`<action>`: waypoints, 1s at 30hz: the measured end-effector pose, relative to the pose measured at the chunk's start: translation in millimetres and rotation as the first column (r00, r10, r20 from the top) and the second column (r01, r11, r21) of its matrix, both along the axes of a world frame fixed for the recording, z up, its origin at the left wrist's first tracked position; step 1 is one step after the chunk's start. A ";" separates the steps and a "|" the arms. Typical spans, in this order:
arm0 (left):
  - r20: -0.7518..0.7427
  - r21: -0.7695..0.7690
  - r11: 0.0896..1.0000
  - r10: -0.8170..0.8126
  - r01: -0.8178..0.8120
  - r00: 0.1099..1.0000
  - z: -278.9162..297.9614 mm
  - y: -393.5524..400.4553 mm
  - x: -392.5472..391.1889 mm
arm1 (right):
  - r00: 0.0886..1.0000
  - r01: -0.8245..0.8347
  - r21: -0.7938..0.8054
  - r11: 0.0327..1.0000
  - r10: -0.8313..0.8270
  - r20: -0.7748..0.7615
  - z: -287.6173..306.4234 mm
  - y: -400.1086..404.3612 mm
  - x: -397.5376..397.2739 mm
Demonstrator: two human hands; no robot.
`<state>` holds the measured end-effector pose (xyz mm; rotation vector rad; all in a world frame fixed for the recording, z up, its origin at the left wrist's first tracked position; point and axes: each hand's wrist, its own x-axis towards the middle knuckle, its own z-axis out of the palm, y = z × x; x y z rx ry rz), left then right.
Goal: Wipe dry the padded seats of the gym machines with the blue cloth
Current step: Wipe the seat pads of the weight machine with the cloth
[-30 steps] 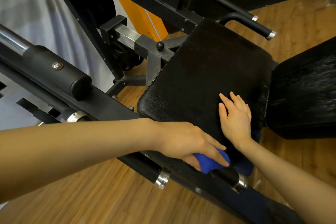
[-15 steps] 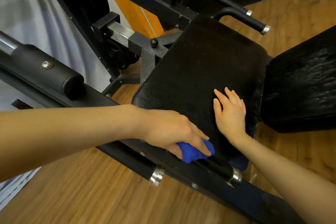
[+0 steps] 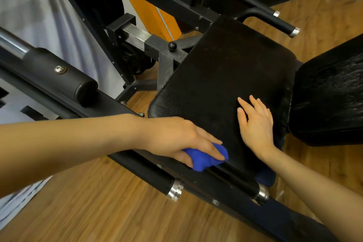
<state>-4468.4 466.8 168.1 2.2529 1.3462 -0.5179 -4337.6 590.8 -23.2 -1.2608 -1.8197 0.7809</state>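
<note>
A black padded seat [image 3: 225, 76] fills the middle of the head view. My left hand [image 3: 176, 137] grips a bunched blue cloth [image 3: 204, 157] at the seat's near edge, the fingers curled over it. Flat on the seat's near right part lies my right hand [image 3: 255, 124], fingers straight and slightly spread. To the right stands a second black pad [image 3: 330, 92] with a wet sheen on its surface.
Black frame bars with chrome-capped handles [image 3: 175, 190] [image 3: 262, 194] run just below the seat's near edge. A padded roller [image 3: 59, 72] sits at the left, another handle [image 3: 290, 30] at the back right. Wooden floor [image 3: 98, 212] lies below.
The left hand with the cloth slid a little along the seat's near edge, first left, then back right. The right hand stays flat on the seat.
</note>
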 end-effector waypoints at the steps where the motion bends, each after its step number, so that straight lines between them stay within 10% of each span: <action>1: 0.000 0.019 0.999 -0.026 0.026 1.000 9.8 -1.3 -12.5 | 1.000 0.003 0.002 1.000 -0.003 -0.002 0.2 0.3 -0.1; 18: -0.116 0.300 0.954 0.012 0.023 0.993 50.9 -7.1 -70.6 | 1.000 0.028 -0.002 1.000 -0.028 -0.010 0.8 0.8 -2.6; 30: -0.127 0.637 0.725 0.434 -0.262 0.892 56.6 133.8 -73.1 | 0.998 0.055 -0.063 0.997 -0.053 0.043 34.2 20.0 -8.6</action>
